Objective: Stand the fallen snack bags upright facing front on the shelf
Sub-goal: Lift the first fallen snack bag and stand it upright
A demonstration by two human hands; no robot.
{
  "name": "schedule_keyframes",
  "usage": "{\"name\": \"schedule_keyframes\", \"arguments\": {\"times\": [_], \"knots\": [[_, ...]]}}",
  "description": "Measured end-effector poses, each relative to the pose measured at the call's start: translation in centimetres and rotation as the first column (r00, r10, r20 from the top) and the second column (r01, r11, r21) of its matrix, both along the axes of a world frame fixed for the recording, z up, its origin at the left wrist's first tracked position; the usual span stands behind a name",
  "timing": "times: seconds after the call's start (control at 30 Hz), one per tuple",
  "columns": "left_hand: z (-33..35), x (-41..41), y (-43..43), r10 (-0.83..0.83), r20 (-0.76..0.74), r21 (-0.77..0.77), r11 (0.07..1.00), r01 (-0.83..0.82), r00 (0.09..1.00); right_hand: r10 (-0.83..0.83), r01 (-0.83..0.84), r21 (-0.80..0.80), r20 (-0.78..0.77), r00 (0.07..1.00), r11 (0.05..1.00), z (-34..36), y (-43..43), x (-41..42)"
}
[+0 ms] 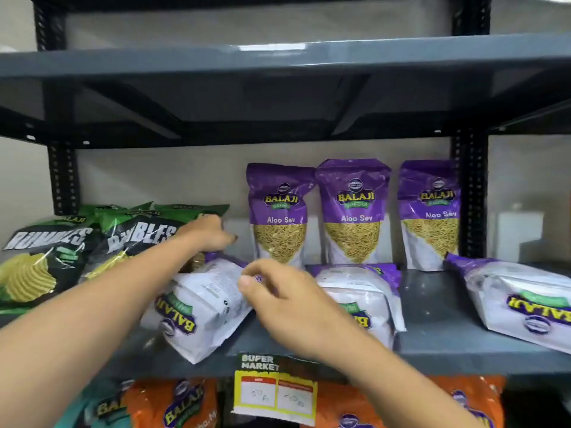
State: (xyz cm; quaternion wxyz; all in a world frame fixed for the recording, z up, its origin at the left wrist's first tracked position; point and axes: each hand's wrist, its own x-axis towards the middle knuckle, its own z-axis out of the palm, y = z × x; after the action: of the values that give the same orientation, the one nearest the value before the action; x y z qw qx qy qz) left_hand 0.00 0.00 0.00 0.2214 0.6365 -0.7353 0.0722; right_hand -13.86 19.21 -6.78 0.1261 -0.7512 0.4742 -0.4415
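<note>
Three purple Aloo Sev bags stand upright at the back of the grey shelf [438,344]: one [279,211], a second [353,208], a third [429,211]. Three more lie fallen in front, backs up. My left hand [208,234] grips the far end of the fallen left bag [197,307], and my right hand [284,299] pinches its right edge. The fallen middle bag [367,291] is partly hidden by my right wrist. The fallen right bag [519,301] lies at the shelf's right end.
Green and black Rumbles chip bags [46,257] lean at the left of the shelf. A yellow price tag [275,390] hangs on the front edge. Orange snack bags [173,406] fill the shelf below. Another shelf [278,60] runs overhead.
</note>
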Motion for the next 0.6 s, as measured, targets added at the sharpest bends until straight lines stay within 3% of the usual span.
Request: {"name": "schedule_keyframes", "arguments": {"times": [0.07,0.13,0.27,0.33,0.43,0.5,0.6], "knots": [[-0.8,0.6,0.2,0.039,0.031,0.203,0.978,-0.044,0.999,-0.123,0.145,0.099,-0.203,0.971,0.984,-0.3,-2.0,2.1],[-1.6,0.7,0.9,-0.006,0.032,0.394,0.919,-0.007,0.999,-0.205,0.259,0.168,-0.285,0.936,0.951,-1.1,-3.6,3.7],[-1.7,0.9,0.5,0.019,-0.062,0.554,0.832,0.019,0.998,-0.187,0.224,0.286,-0.151,0.971,0.932,-2.4,-5.9,5.2],[-1.7,1.1,0.2,0.066,-0.138,0.538,0.843,0.019,0.988,-0.172,0.175,0.294,-0.037,0.984,0.940,-2.5,-6.3,5.2],[-1.4,1.4,-0.6,0.051,-0.201,0.407,0.913,0.036,0.978,-0.153,0.125,0.245,0.100,0.983,0.961,-2.4,-6.4,5.4],[-1.1,1.5,-1.0,0.008,-0.325,0.302,0.949,0.095,0.946,-0.153,0.122,0.203,0.147,0.977,0.972,-2.2,-6.4,5.4],[-0.4,1.8,-1.3,-0.137,-0.650,0.057,0.972,0.227,0.748,-0.196,0.177,0.135,0.149,0.969,0.975,-1.8,-7.0,5.1]]}}
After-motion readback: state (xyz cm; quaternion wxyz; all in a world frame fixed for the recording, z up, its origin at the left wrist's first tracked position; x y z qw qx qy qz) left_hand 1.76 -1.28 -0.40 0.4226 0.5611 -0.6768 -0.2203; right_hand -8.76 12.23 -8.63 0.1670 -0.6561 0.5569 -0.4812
